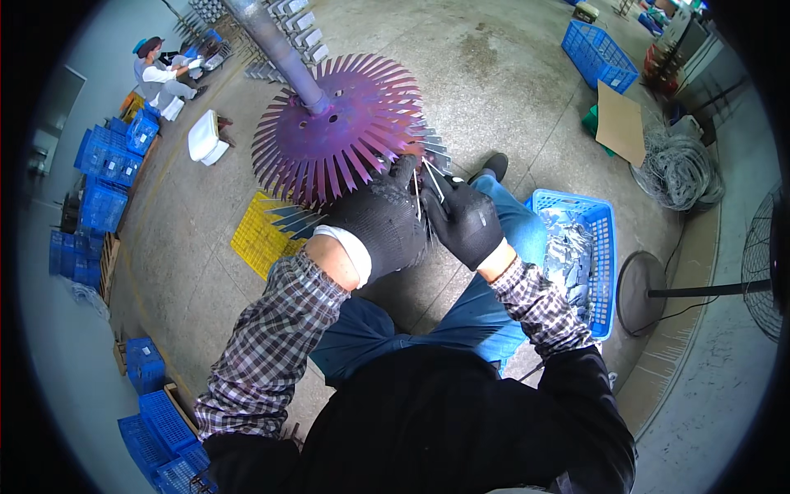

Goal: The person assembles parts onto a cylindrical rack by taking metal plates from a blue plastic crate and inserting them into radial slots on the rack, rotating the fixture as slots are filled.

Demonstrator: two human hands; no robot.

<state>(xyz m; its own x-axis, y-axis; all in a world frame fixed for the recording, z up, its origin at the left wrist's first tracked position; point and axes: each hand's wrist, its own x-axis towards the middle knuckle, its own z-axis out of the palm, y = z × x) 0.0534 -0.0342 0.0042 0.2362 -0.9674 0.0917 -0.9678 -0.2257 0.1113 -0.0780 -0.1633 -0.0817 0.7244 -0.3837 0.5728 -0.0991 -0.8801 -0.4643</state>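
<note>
A purple, heat-tinted metal disc (362, 123) with slots all round its rim sits on a thick metal shaft (288, 62). My left hand (378, 218), in a black glove with a white cuff, is closed at the disc's near lower edge; what its fingers grip is hidden. To its right, my right hand (467, 221), also black-gloved, is closed in a pinch on a thin pale metal strip (434, 177) beside the rim. Grey metal blades (298, 221) show beneath the disc. Both hands work close together, above my knees.
At my right stands a blue basket (609, 263) holding flat metal pieces. A pedestal fan (708, 291), wire coils (679, 169) and cardboard (620, 123) lie farther right. A yellow crate (262, 235) is under the disc; stacked blue crates (107, 156) line the left. Another person (160, 72) sits far left.
</note>
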